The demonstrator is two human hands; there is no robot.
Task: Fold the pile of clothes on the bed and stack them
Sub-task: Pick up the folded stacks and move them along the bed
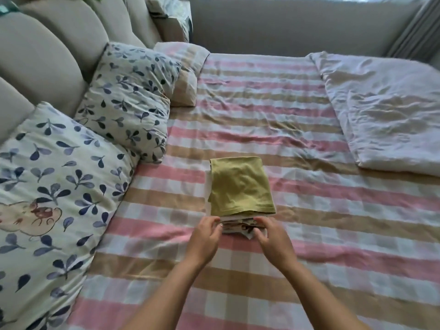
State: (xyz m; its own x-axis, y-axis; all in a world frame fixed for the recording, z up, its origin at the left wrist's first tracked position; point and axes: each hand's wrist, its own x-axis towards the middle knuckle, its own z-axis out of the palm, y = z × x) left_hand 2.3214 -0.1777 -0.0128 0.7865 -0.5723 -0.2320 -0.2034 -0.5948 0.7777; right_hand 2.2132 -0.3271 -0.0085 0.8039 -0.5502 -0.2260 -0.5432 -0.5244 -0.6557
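Note:
A stack of folded clothes [234,226] sits on the checked bed sheet [333,234] in the middle of the view, topped by a folded olive-green garment [240,186]. My left hand [206,234] touches the stack's near left corner with curved fingers. My right hand [271,234] is at the near right corner, its fingers curled round the lower layers' edge. The layers under the green garment show only as thin white and patterned edges.
Two leaf-patterned pillows [59,186] [128,101] lean against a padded headboard [42,58] on the left. A striped pillow [188,72] lies behind them. A folded white duvet [390,110] covers the bed's far right. A curtain [414,32] hangs at the back right.

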